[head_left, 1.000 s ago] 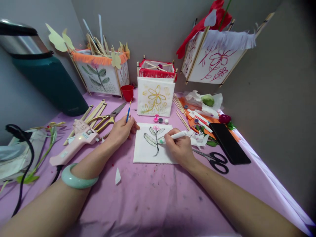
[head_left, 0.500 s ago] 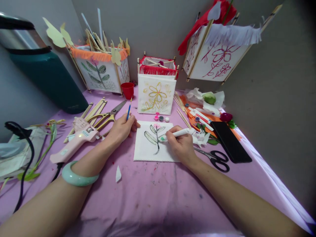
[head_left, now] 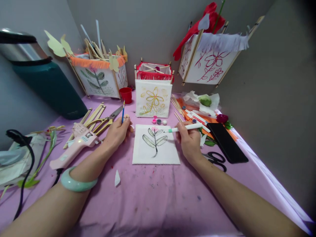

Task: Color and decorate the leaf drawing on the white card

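A white square panel (head_left: pixel 143 155) lies flat on the purple cloth, drawn with a dark stem, green-tinted leaves and a pink flower. My right hand (head_left: pixel 189 140) is closed round a white marker (head_left: pixel 189 127) with a green collar; its tip is at the upper right leaf, and I cannot tell whether it touches. My left hand (head_left: pixel 118 131) grips a thin blue paintbrush (head_left: pixel 122 113), bristles up, just left of the panel. Small paint pots (head_left: pixel 159 121) in pink, dark and white sit behind the panel.
Gold scissors (head_left: pixel 105 122) and a pink glue gun (head_left: pixel 76 144) lie left. Black scissors (head_left: pixel 217 158) and a phone (head_left: pixel 228 142) lie right. Behind stand a red cup (head_left: pixel 126 95), a yellow-flower panel (head_left: pixel 153 98), a stick-filled lantern box (head_left: pixel 98 79) and a teal bottle (head_left: pixel 49 85).
My right hand has moved right and up off the panel, baring the lower right leaf. The marker tip has shifted to the upper leaf. My left hand has drawn slightly away from the panel's edge.
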`<state>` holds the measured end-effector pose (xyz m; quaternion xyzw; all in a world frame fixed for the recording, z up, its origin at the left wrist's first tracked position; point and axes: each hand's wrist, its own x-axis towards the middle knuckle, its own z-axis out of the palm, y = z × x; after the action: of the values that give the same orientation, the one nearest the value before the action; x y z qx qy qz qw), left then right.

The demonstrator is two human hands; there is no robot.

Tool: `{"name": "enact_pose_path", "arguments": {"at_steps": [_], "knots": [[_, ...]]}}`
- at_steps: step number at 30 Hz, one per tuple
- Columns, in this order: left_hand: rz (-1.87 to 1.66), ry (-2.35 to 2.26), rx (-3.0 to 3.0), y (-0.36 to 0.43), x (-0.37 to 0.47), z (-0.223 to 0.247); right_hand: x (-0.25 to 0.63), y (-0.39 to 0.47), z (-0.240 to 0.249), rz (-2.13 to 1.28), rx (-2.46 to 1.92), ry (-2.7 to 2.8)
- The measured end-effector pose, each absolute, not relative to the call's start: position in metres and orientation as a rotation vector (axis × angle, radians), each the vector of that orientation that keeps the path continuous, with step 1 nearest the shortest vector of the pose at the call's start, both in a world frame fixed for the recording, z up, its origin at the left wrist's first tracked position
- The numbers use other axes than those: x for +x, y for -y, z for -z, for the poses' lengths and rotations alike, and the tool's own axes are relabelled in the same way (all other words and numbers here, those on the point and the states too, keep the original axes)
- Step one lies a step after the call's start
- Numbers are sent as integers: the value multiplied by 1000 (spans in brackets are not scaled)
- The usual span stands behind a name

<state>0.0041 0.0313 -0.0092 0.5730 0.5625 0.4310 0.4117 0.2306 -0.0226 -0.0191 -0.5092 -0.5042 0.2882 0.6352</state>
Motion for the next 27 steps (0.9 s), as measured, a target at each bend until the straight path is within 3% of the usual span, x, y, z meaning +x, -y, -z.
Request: {"name": "enact_pose_path", "arguments": {"at_steps": [10, 27], "knots": [[-1031, -1388, 1500, -32, 2, 10, 226, 34, 24, -629, -1267, 1533], [-990, -1337, 1521, -31, 5, 13, 220, 39, 22, -598, -1269, 1705]]}}
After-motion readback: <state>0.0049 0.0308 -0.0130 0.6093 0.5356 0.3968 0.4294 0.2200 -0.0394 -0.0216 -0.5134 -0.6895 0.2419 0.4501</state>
